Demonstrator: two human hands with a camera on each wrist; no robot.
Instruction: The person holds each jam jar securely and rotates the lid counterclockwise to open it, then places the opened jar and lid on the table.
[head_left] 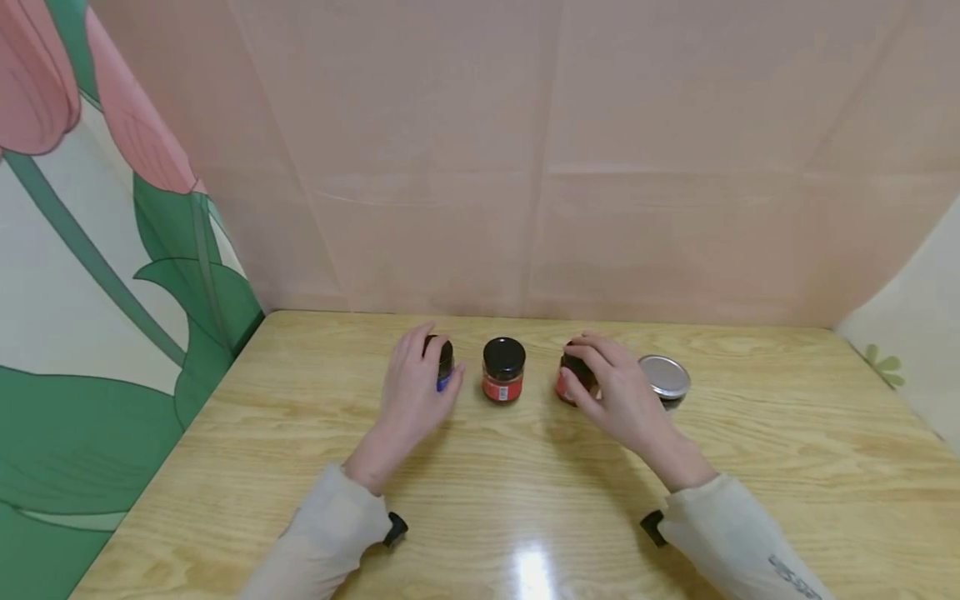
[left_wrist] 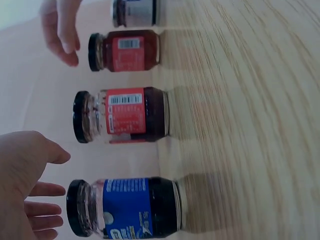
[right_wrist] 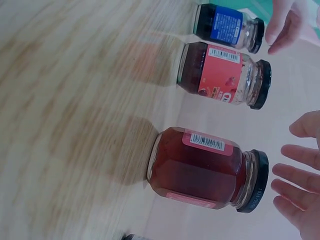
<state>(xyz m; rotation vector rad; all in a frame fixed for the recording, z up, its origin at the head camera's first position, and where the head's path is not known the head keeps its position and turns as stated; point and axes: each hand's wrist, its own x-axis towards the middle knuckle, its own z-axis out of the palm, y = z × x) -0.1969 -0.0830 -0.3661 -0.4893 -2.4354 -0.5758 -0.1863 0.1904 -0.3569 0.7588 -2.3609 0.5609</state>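
Four glass jars would be too exact, so: several glass jars stand upright in a row on the wooden table. At the left end is a blue-labelled jar [left_wrist: 127,207] with a black lid. My left hand [head_left: 412,383] hovers around its lid, and in the left wrist view the spread fingers stay apart from it. A red-labelled jar [head_left: 503,371], also black-lidded, stands between the hands. My right hand [head_left: 622,392] is over a jar of reddish-brown contents [right_wrist: 197,165]. In the right wrist view a gap shows between its loosely bent fingers and the black lid.
A silver-lidded jar [head_left: 666,377] stands just right of my right hand, partly hidden by it. The wooden table [head_left: 525,492] ends at a pinkish cloth backdrop [head_left: 450,167]. A flower-patterned panel [head_left: 90,275] borders the left side.
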